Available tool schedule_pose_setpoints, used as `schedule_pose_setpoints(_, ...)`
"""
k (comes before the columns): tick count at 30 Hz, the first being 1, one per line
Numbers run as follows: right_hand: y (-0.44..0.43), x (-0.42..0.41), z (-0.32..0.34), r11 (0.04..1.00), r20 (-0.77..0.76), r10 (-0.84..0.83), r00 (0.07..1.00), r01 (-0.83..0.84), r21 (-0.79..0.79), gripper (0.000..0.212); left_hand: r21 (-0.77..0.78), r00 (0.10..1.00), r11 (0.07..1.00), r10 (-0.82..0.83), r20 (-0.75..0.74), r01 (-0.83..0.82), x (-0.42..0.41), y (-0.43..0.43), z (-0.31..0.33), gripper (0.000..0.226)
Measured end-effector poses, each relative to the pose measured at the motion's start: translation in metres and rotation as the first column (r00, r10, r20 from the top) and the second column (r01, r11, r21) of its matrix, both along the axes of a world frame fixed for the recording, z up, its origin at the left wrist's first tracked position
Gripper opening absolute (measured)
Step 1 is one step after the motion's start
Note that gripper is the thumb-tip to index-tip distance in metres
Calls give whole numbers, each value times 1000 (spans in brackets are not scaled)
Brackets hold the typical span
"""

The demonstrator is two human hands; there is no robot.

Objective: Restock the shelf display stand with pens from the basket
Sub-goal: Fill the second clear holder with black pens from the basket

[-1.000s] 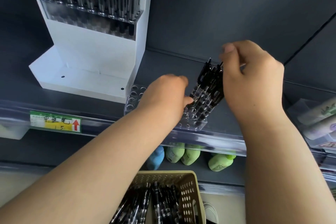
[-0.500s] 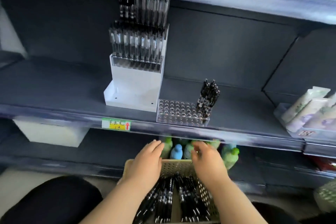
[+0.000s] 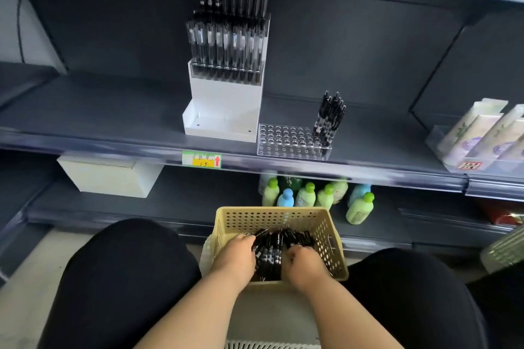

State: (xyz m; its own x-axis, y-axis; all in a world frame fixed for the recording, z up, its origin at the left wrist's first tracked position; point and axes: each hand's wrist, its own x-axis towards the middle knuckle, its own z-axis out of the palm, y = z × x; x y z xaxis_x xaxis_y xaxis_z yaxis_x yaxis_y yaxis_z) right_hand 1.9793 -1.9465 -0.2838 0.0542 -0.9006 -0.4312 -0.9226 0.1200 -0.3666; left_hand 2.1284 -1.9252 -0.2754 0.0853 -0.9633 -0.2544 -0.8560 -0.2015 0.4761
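A beige perforated basket (image 3: 272, 211) sits low between my knees, holding a pile of black pens (image 3: 272, 246). Both hands are down inside it. My left hand (image 3: 235, 258) curls its fingers over pens on the pile's left side. My right hand (image 3: 304, 263) is curled round pens on the right side. On the middle shelf stands a clear stand with rows of holes (image 3: 286, 140). Several black pens (image 3: 329, 116) stand at its right end, and the other holes are bare.
A white tiered display (image 3: 224, 102) full of pens stands just left of the clear stand. Below it a price label (image 3: 202, 159) is stuck on the shelf edge. Small green and blue bottles (image 3: 306, 195) line the lower shelf behind the basket. Tubes (image 3: 482, 133) lie at the right.
Both hands came down from the clear stand on the shelf into the basket and now dig into the pen pile. The view has pulled back and dropped.
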Motion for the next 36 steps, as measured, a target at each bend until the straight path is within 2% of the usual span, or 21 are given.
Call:
schedule_pose_setpoints(4, -8, -2, -5, 999, -31, 5, 1000, -4, 47, 30, 56, 999, 998, 42, -34, -40, -5, -6, -6, 37)
schedule_pose_setpoints(10, -19, 9, -24, 993, -56, -2, 998, 8, 118, 28, 176, 970, 974, 172, -173, -141, -20, -22, -27, 30)
schedule_pose_setpoints(13, -27, 14, -33, 988, -39, -34, 999, 40, 151, 26, 204, 964, 962, 216, -152, -184, -29, -30, -41, 32)
schedule_pose_setpoints(19, -41, 25, -55, 968, -112, -3, 994, 30, 249, 31, 310, 967, 924, 250, -43, -225, -40, -42, -71, 27)
schedule_pose_setpoints(22, -46, 26, -64, 953, -124, -70, 990, 103, 284, 34, 334, 970, 916, 241, -20, -220, -41, -48, -78, 26)
schedule_pose_setpoints(28, -44, 28, -71, 915, -13, -153, 988, 147, 375, 33, 354, 971, 905, 236, 40, -235, -40, -51, -82, 26)
schedule_pose_setpoints(30, -42, 30, -66, 910, 45, -170, 984, 139, 391, 31, 358, 966, 899, 257, 30, -251, -39, -49, -80, 28)
schedule_pose_setpoints(32, -40, 29, -63, 904, 133, -203, 970, 134, 406, 20, 356, 960, 897, 281, 3, -264, -38, -46, -77, 28)
schedule_pose_setpoints(35, -33, 30, -64, 899, 181, -250, 951, 159, 407, 29, 328, 950, 902, 309, -35, -281, -35, -39, -72, 25)
schedule_pose_setpoints(36, -29, 31, -62, 897, 203, -274, 940, 174, 406, 26, 311, 945, 905, 322, -51, -291, -34, -36, -70, 23)
